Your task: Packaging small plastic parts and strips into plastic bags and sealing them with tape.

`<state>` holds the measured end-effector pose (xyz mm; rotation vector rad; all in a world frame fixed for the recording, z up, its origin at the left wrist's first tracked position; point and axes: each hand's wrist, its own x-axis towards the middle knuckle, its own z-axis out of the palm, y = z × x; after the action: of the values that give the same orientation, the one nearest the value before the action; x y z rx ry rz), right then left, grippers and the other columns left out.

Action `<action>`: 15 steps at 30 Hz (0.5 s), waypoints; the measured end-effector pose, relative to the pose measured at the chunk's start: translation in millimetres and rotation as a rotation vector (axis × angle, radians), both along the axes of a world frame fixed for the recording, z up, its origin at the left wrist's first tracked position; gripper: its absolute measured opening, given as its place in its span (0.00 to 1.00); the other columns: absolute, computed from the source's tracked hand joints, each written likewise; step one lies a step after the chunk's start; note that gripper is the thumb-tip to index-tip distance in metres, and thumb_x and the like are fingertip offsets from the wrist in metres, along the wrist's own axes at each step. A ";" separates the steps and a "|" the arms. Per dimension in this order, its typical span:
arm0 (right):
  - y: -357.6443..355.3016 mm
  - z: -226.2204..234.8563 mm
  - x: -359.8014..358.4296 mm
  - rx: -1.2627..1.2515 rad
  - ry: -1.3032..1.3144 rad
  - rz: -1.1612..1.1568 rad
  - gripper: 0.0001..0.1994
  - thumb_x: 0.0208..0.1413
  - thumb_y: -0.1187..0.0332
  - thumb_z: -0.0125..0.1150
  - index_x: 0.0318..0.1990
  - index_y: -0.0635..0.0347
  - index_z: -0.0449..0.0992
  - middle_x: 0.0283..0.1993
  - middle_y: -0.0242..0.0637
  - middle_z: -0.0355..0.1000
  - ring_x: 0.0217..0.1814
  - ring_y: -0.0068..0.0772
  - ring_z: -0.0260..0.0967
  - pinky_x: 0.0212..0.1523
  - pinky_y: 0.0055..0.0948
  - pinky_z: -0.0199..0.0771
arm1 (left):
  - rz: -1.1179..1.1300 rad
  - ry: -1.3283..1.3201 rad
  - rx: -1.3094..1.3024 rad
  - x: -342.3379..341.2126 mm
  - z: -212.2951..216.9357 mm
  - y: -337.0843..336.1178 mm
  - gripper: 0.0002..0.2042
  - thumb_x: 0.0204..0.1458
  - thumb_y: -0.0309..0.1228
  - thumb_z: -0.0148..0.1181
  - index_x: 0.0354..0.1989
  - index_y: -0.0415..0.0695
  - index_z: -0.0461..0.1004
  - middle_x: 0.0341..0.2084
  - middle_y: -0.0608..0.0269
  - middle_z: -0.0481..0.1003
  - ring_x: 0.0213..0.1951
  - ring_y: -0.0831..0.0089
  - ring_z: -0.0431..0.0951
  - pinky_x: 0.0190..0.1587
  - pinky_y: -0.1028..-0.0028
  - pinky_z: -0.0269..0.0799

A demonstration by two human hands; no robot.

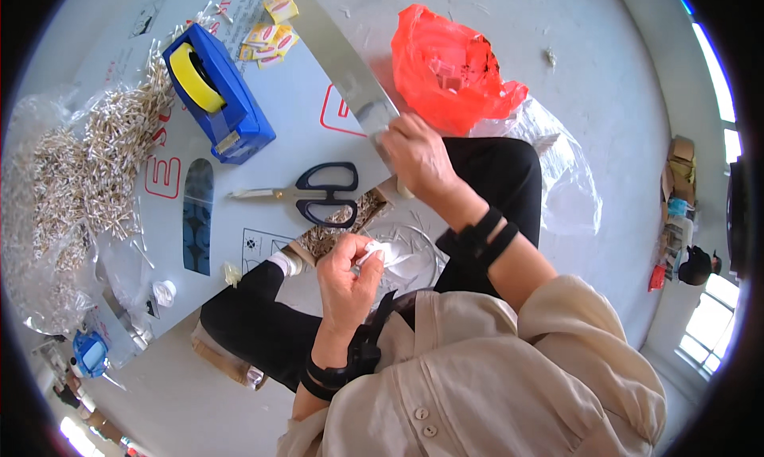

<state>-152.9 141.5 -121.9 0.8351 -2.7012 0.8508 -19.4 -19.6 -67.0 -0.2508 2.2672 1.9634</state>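
In front of my lap, my left hand (347, 278) pinches a crumpled white piece of thin material (383, 255), with loose ends sticking out past the fingertips. I cannot tell whether it is paper or plastic. My right hand (419, 156) is at the table's metal edge (350, 51), its fingers curled down against the corner. What those fingers hold, if anything, is hidden. Between the hands and the tape dispenser lie scissors with dark handles (328, 194), their blades pointing left. The blue tape dispenser (239, 111) carries a yellow-cored roll.
A large heap of cotton swabs (87, 171) spreads over the table's left side, partly under clear plastic. Small yellow packets (270, 43) lie near the far edge. An open box of swabs (318, 241) stands below the table. A red plastic bag (446, 67) rests on the floor.
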 end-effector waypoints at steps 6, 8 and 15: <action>-0.7 -3.0 -5.4 -0.060 0.033 -0.022 0.06 0.37 0.78 0.55 0.28 0.64 0.69 0.31 0.41 0.64 0.33 0.45 0.64 0.31 0.36 0.68 | 0.035 -0.004 0.044 1.8 -1.7 -1.3 0.03 0.46 0.21 0.58 0.28 0.36 0.70 0.21 0.68 0.71 0.22 0.86 0.65 0.25 0.84 0.60; -2.3 0.4 -13.5 -0.038 0.043 -0.016 0.06 0.38 0.79 0.55 0.27 0.65 0.69 0.31 0.42 0.64 0.33 0.45 0.64 0.32 0.36 0.68 | 0.028 -0.027 0.039 2.3 -3.9 -2.3 0.03 0.47 0.21 0.57 0.28 0.36 0.70 0.21 0.68 0.71 0.22 0.87 0.65 0.25 0.85 0.60; -1.3 -3.0 -2.9 -0.049 0.062 -0.022 0.07 0.35 0.79 0.58 0.27 0.63 0.69 0.31 0.40 0.64 0.33 0.44 0.64 0.33 0.36 0.69 | 0.064 -0.063 0.051 0.7 -8.6 -5.9 0.04 0.46 0.23 0.58 0.28 0.37 0.70 0.19 0.67 0.70 0.21 0.82 0.66 0.25 0.81 0.63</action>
<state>-155.8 140.2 -124.9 0.8064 -2.6205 0.8675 -18.7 -25.4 -75.6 -0.3790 2.1935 2.0105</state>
